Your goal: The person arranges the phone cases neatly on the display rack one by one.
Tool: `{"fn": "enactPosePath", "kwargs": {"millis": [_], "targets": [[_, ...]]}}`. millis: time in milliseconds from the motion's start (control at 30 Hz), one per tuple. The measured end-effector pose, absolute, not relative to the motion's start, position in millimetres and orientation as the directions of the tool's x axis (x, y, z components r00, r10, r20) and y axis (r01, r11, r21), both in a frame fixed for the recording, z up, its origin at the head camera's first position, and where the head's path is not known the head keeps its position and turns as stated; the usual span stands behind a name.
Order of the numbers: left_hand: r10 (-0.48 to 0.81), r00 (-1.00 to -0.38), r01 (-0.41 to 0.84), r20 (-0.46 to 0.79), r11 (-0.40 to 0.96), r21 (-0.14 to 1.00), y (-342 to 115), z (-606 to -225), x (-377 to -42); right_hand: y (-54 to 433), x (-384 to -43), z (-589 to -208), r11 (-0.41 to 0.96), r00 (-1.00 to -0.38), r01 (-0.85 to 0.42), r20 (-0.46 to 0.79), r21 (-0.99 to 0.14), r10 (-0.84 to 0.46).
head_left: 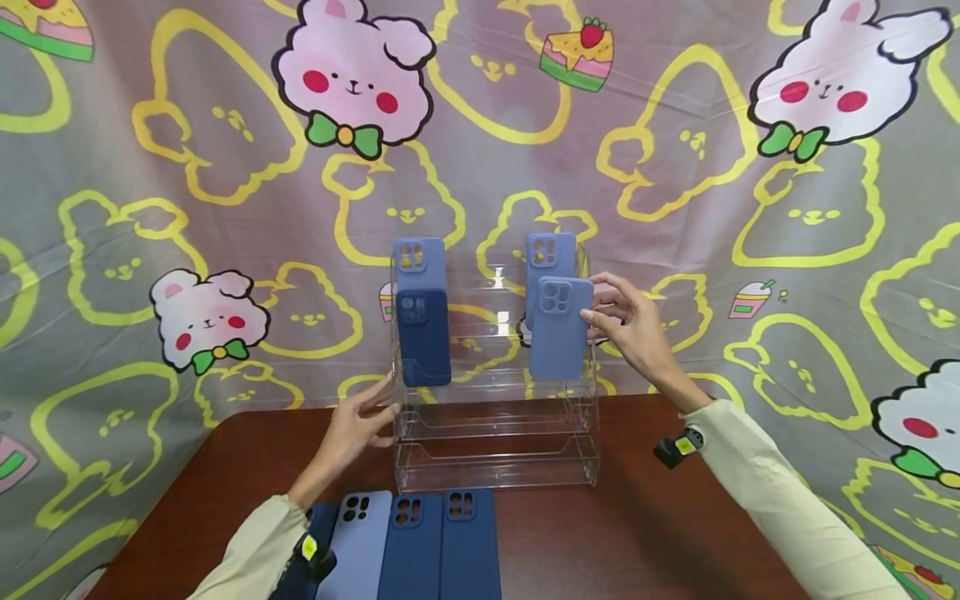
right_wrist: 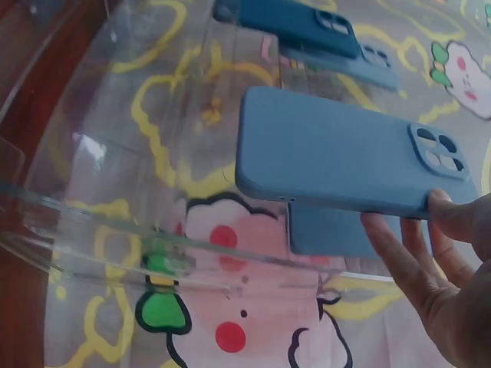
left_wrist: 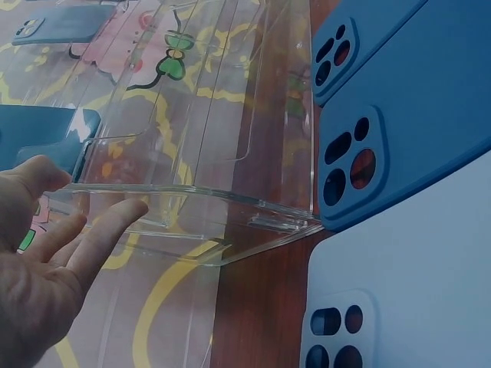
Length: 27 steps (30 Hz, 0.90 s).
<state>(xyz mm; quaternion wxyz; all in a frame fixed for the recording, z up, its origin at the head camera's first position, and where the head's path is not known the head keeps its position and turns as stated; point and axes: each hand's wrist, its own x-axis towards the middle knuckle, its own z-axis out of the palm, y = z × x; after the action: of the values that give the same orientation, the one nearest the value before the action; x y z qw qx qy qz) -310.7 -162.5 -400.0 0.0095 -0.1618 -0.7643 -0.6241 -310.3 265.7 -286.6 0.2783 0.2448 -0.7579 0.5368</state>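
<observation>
A clear tiered acrylic display rack (head_left: 495, 425) stands on the table. My right hand (head_left: 630, 321) pinches a light blue phone case (head_left: 558, 342) by its right edge, thumb in front. The case is upright before another light blue case (head_left: 551, 250) in the rack's top tier; the right wrist view shows a gap between the held case (right_wrist: 330, 153) and the rack. At the rack's left side, my left hand (head_left: 356, 429) touches the side panel with thumb and fingers spread and fairly straight. On the rack's left, a dark blue case (head_left: 425, 342) stands below a light blue case (head_left: 420, 258).
Several phone cases lie at the table's front left, including a pale blue case (head_left: 360, 542) and a dark blue case (head_left: 472, 550). A patterned cloth (head_left: 517, 158) hangs behind the brown table (head_left: 637, 533).
</observation>
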Motion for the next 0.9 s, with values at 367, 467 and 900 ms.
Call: {"fn": "enactPosePath", "kwargs": {"millis": [367, 467, 900], "targets": [[0.231, -0.950, 0.250, 0.209, 0.165, 0.954, -162.3, -400.4, -311.4, 273.1, -330.3, -274.2, 0.376, -0.718, -0.650, 0.696, -0.660, -0.019], [0.234, -0.949, 0.252, 0.210, 0.166, 0.953, -162.4, -399.9, -311.1, 274.2, -334.1, -271.6, 0.340, -0.711, -0.666, 0.703, -0.664, -0.017], [0.238, -0.949, 0.246, 0.204, 0.161, 0.956, -161.5, -400.7, -310.8, 276.0, -340.6, -264.1, 0.362, -0.690, -0.673, 0.724, -0.646, 0.010]]}}
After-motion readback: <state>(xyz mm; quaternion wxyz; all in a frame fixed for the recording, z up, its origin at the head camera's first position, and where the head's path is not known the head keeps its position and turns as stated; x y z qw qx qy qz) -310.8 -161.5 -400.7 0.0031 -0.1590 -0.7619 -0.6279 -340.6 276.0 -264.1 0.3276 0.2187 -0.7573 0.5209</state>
